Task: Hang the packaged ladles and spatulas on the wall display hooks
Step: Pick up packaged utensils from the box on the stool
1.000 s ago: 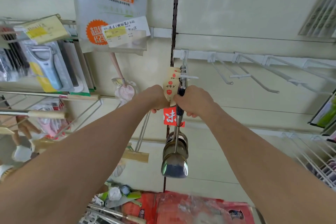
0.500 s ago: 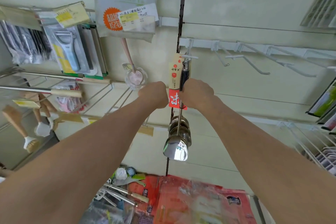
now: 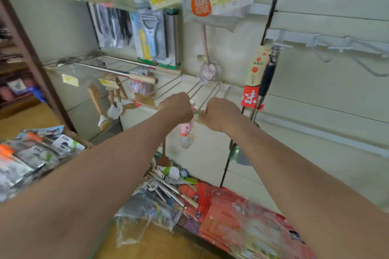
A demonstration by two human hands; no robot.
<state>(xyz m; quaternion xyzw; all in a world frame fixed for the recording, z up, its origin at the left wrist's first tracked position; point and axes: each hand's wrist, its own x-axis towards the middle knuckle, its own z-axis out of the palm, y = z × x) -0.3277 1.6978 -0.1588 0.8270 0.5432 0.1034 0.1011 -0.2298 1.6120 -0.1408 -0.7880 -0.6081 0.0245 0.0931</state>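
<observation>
Steel ladles [image 3: 267, 78] with black handles and a beige-and-red label hang from a white wall hook [image 3: 280, 45], free of both hands. Lower and to the left, my left hand [image 3: 176, 107] and my right hand [image 3: 221, 112] are curled, knuckles toward me, close together at the tip of a wire hook [image 3: 212, 92]. Between them they hold the top of a pink-handled utensil [image 3: 186, 132] in clear wrap, which dangles below. My fingers are hidden behind the backs of my hands.
Loose packaged utensils [image 3: 168, 191] and a red bag [image 3: 237, 216] lie on the shelf below. Peeler packs [image 3: 149, 35] and wooden brushes [image 3: 105, 111] hang at left. Bare white hooks [image 3: 357, 57] stick out at right. More packs [image 3: 31, 153] are piled at left.
Both hands have let go of the hung ladles and dropped down and left to a lower wire hook, where they now hold a pink utensil. My view has swung left.
</observation>
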